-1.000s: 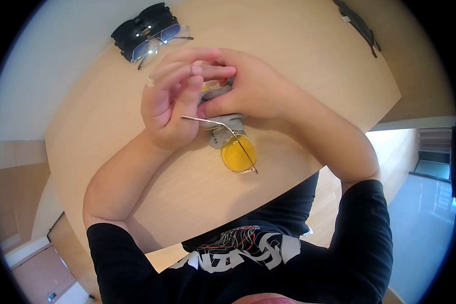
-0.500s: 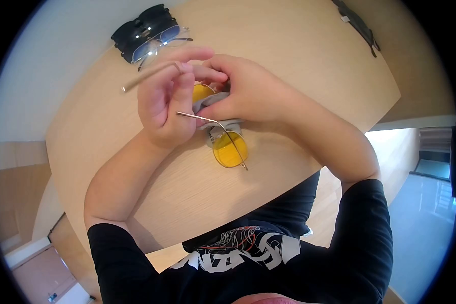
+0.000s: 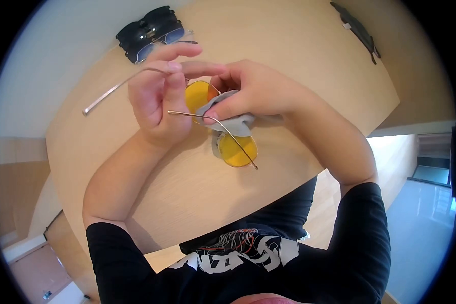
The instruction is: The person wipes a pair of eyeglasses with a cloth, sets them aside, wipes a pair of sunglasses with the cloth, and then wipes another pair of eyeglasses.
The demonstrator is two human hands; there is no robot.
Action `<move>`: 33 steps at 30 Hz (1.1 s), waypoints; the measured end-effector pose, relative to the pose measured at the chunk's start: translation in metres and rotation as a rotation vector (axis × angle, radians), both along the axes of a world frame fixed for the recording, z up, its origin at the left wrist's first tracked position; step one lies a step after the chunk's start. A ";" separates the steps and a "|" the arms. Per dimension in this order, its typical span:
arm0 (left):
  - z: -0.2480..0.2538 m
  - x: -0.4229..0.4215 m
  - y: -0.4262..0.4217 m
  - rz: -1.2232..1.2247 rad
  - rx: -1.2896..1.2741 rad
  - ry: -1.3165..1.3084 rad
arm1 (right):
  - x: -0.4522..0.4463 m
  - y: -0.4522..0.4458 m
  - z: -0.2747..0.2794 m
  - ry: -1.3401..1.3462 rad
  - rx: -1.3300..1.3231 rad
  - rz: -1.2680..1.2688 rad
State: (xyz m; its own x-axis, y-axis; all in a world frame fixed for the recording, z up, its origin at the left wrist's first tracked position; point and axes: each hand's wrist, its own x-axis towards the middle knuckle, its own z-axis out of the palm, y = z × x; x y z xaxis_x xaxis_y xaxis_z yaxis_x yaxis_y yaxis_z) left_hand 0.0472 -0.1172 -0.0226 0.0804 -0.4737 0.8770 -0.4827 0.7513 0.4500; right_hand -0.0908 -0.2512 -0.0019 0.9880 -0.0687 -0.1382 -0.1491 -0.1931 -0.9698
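My left hand [image 3: 162,99] pinches the far temple of a pair of yellow-tinted glasses [image 3: 238,150] between thumb and fingers, with its index finger raised. The glasses have thin metal rims and both temples are unfolded; one lens sits low, the other beside my left fingers. My right hand [image 3: 253,91] grips a grey cloth [image 3: 236,125] folded around the glasses near the bridge and the upper lens. Its thumb presses the cloth on the near side, while its fingers are partly hidden behind the lens. The bridge is covered by the cloth.
A light wooden table [image 3: 309,142] lies under my forearms. At its far left are dark sunglasses or clip-on lenses [image 3: 149,30] and clear-lensed glasses [image 3: 162,44]. A dark strip-like item [image 3: 357,28] lies at the far right edge.
The yellow glasses have shifted slightly right and turned, so more of the upper lens shows. My right thumb and the cloth have moved along the frame. The left-hand temple now points lower left.
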 end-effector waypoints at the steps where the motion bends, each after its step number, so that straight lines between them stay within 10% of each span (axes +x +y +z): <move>1: 0.001 -0.001 0.002 0.000 0.029 0.016 | 0.000 0.001 0.002 -0.040 0.049 -0.051; 6: 0.012 -0.008 0.008 -0.009 0.068 0.069 | 0.001 0.007 0.006 -0.137 0.231 -0.191; 13: 0.023 -0.006 0.017 -0.012 0.012 0.324 | -0.002 0.011 0.005 0.015 0.191 0.374; 20: 0.026 -0.019 0.016 -0.054 0.014 0.312 | 0.003 0.025 0.005 -0.118 0.531 0.004; 25: 0.031 -0.010 0.019 0.005 0.090 0.319 | -0.003 0.017 0.009 0.054 0.181 0.323; 33: 0.025 -0.009 0.010 0.070 -0.002 0.234 | -0.006 0.017 0.021 -0.077 -0.163 -0.023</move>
